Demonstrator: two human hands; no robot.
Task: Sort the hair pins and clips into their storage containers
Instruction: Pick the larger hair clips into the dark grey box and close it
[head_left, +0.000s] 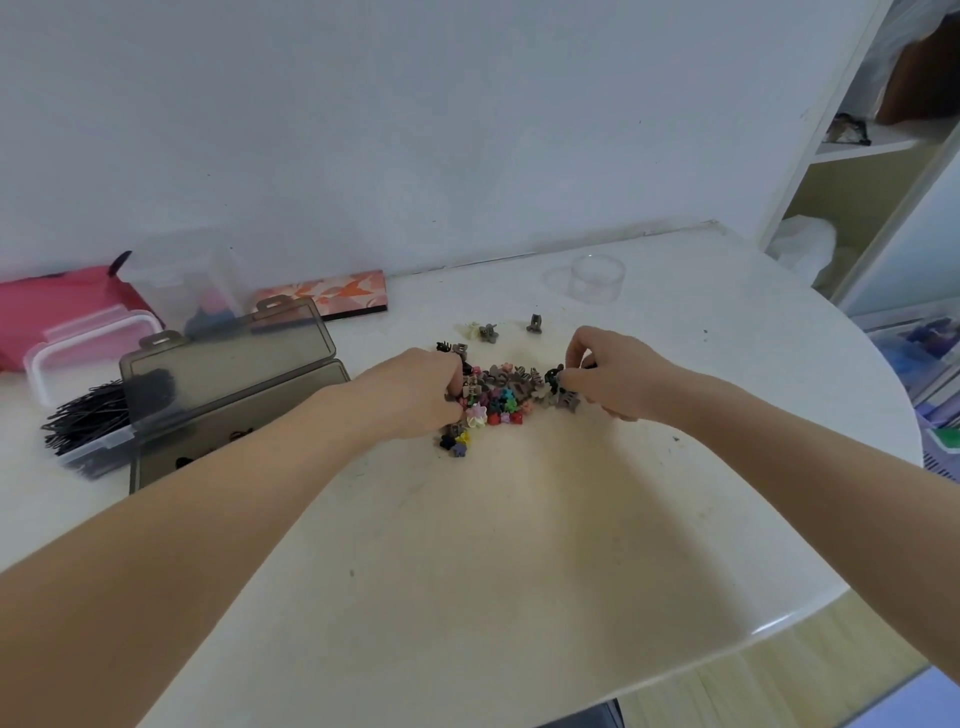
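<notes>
Both hands, left hand and right hand, curl their fingers into opposite sides of the heap of small multicoloured plastic claw clips mid-table, right of the open smoky-grey hinged plastic case; what each actually grips is hidden, and raking could plausibly scatter loose clips.

I could read no text, label, brand or number anywhere; the patterned orange box at the upper left of the frame showed only shapes, no legible writing.
</notes>
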